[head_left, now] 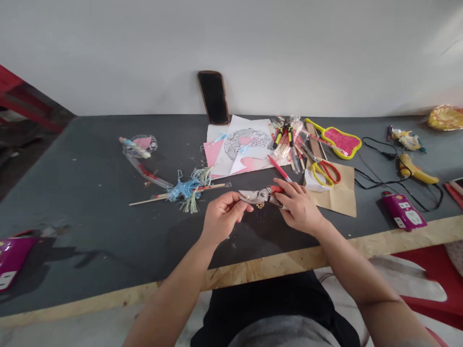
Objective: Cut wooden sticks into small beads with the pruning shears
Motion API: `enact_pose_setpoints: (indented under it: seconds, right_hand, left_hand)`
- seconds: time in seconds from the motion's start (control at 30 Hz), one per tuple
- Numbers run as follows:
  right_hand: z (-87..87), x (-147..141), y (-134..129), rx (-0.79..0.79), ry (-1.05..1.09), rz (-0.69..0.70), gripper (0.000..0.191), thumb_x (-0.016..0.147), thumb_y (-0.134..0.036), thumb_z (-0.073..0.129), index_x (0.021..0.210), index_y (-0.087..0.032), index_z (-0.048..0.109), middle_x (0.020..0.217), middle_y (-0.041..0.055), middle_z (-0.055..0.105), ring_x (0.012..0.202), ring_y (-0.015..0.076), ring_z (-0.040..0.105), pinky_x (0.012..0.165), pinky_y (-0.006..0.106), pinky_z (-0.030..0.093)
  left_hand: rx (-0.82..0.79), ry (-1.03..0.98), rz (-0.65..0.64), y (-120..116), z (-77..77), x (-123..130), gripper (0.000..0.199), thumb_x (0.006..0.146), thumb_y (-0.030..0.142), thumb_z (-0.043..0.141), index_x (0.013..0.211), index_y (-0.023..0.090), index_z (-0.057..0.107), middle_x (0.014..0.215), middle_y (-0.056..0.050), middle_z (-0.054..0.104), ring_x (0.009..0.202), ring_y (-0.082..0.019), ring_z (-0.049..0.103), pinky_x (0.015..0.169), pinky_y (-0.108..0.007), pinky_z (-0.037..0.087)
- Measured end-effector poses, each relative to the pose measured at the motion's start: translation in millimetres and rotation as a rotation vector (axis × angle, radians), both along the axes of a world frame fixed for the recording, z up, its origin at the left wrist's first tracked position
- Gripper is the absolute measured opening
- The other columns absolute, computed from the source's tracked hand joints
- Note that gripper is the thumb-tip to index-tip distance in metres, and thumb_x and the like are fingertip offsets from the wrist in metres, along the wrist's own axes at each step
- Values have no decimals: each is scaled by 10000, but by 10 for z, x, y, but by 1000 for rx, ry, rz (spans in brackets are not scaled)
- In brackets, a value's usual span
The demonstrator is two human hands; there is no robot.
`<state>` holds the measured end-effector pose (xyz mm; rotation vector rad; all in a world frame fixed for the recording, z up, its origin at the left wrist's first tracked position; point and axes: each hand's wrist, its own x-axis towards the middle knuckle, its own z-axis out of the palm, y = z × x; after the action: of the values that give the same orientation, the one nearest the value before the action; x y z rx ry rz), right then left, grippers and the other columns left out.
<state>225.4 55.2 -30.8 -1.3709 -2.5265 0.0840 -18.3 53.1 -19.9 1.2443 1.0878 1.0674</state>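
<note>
The pruning shears (258, 195) are being held above the dark tabletop (108, 250), between the two hands. Their handles are being gripped by the right hand (300, 208), whose fingers are being clamped around them. The blades are being pointed toward the left hand (222, 217); there, the thumb and the index finger are being held close together, just at the blade tips. Whether some small piece is being pinched between them, it cannot be seen. As for the look, a silvery metal is being shown by the blades, with a round pivot at the joint, and a red colour by the handle part near the fingers. A small cluster of tan pieces (260, 205) is being partly hidden under the shears.
</note>
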Motion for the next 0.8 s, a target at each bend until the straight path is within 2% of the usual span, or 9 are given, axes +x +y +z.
enact_pose_setpoints:
  seconds: [0.1,0.2,0.3,0.4,0.57,0.8]
  right_hand:
    - [-41,-21,-3,12,9,-11,349,829,-139,564,1163,-201,642,1527,141,508,1257,334,527,945,468,461]
    - [-104,-59,-7,-3,101,-50,257,875,-172,571,1129,-199,598,1389,154,613,1173,303,585,952,456,468]
    - [-132,-97,-20,-36,200,-106,396,895,-229,586,1279,-168,511,1231,164,675,1082,296,626,926,446,488]
    - [-97,-123,-39,-80,149,-131,531,925,-297,581,1408,-135,433,1203,175,669,1086,318,617,925,451,487]
    - [-27,-109,-59,-147,46,-138,440,895,-273,600,1310,-153,517,1116,137,662,1034,302,609,919,420,477]
    - [-21,-99,-60,-174,-22,-160,508,771,-146,586,1278,-148,546,1091,130,662,1011,288,603,913,389,447]
  left_hand:
    - [-15,-26,8,8,-21,-3,252,854,403,715,784,162,693,701,-55,730,463,-79,450,465,-238,350]
    - [-24,-85,18,20,-52,-13,275,839,425,731,783,160,685,695,-57,727,455,-74,431,457,-238,337]
    - [-35,-119,21,19,-72,-8,283,832,431,744,787,157,686,685,-55,722,452,-69,422,450,-230,323]
    - [-56,-113,10,5,-70,9,272,834,422,746,807,157,695,680,-51,720,455,-65,417,448,-222,316]
    - [-72,-54,-15,-26,-66,17,286,854,432,727,786,155,698,682,-58,710,473,-71,402,449,-227,300]
    - [-109,-66,-28,-22,-135,9,321,872,439,705,730,152,676,638,-44,663,458,-62,355,441,-236,251]
